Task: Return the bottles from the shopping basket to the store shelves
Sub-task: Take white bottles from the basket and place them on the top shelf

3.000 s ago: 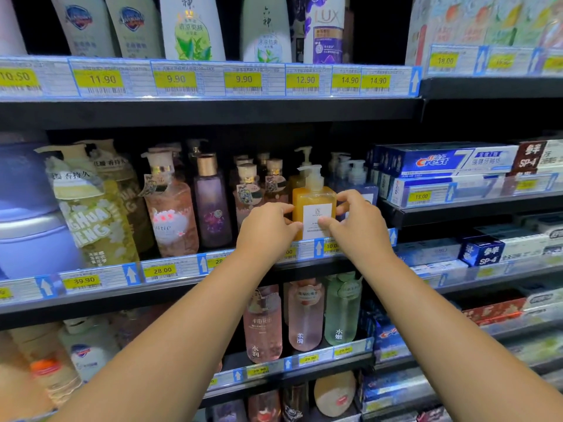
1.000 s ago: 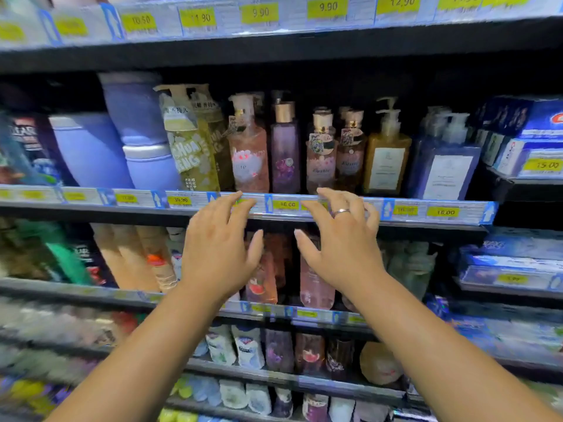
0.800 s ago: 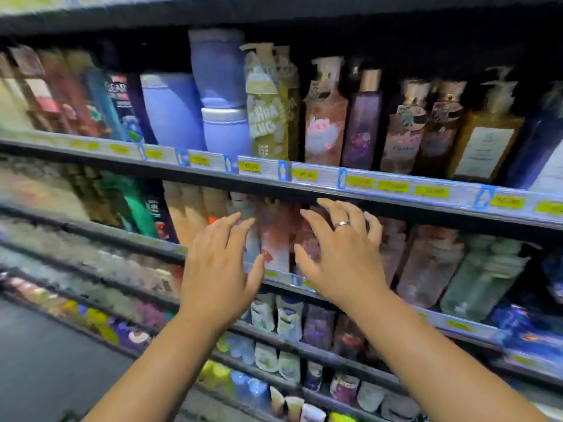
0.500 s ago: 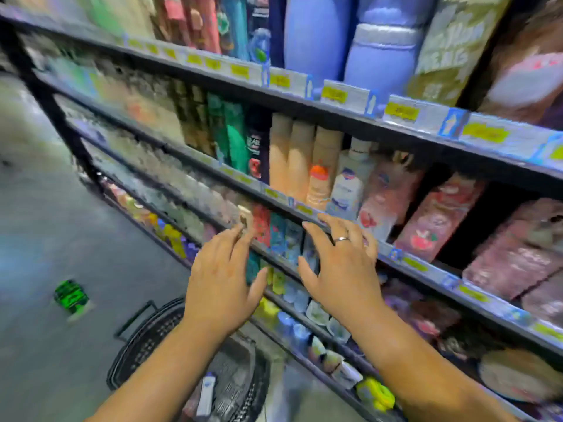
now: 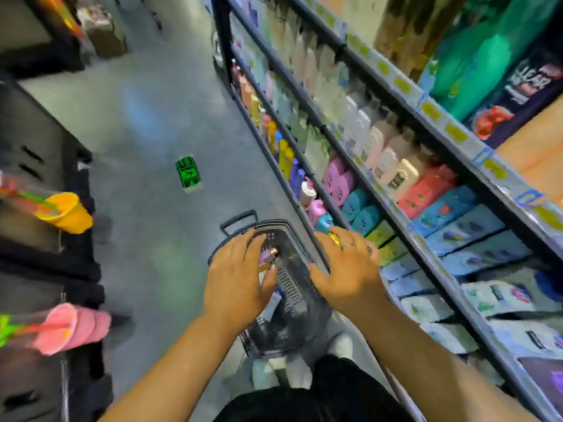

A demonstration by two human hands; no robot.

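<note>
Black basket (image 5: 289,284) stands on the floor (image 5: 146,117) by the shelves (image 5: 431,112), a bottle (image 5: 265,255) near its far edge. Left hand (image 5: 237,284) and right hand (image 5: 347,275) hover above, fingers spread, empty.

Motion blur smears nearly all I see: the shelves (image 5: 432,114) on my right melt into soft colour blocks, labels unreadable. My left grip (image 5: 237,281) and right grip (image 5: 347,275) are the sharpest parts, evenly lit from above. The grey floor (image 5: 146,117) carries a pale bluish sheen; the racks (image 5: 36,263) on my left sit in deep shadow. Lines bow at the edges.
</note>
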